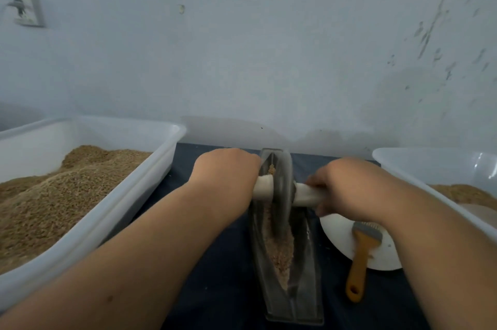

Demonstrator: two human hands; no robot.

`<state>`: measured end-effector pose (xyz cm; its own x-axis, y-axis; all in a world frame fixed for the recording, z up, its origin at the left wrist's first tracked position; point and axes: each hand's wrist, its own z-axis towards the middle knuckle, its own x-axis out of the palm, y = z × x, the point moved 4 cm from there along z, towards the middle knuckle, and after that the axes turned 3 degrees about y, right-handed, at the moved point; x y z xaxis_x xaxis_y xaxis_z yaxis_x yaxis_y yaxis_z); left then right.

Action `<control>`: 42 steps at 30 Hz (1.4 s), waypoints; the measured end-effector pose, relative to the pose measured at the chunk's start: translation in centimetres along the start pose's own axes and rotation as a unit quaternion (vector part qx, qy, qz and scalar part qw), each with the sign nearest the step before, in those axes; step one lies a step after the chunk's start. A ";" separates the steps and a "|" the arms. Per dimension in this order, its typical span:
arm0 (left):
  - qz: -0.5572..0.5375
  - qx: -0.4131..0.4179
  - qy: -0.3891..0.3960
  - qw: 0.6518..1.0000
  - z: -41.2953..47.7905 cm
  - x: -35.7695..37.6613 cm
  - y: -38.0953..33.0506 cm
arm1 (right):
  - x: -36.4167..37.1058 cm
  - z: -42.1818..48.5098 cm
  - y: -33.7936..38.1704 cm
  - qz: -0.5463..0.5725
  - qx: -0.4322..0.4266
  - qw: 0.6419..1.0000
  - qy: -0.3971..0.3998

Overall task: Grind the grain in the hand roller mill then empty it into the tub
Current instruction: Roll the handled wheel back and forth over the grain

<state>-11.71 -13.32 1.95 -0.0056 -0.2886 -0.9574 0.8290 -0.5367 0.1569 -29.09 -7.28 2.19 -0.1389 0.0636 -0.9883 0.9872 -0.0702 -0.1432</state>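
A dark boat-shaped mill trough (pixel 306 270) lies lengthwise on the dark cloth in front of me, with crushed brownish grain (pixel 279 249) along its groove. A grey roller wheel (pixel 282 189) stands in the groove near the far end, on a pale axle handle (pixel 304 195) that sticks out both sides. My left hand (pixel 226 176) grips the left end of the handle. My right hand (pixel 347 189) grips the right end. A white tub (pixel 403 160) with some ground grain sits at the right.
A large white tub (pixel 150 171) heaped with whole grain fills the left side. A white plate (pixel 338 235) lies right of the trough with an orange-handled brush (pixel 360 257) across it. A pale wall stands close behind the table.
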 end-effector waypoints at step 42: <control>-0.125 -0.046 -0.083 0.988 2.3 5.6 2.1 | 4.5 3.9 -0.7 0.092 0.040 0.967 -0.235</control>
<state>-11.25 -17.84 -2.49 -0.3018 -0.2868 -0.9092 0.8373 -0.5358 -0.1090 -30.72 -10.79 -2.38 -0.0003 -0.4149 -0.9098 0.9920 -0.1148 0.0521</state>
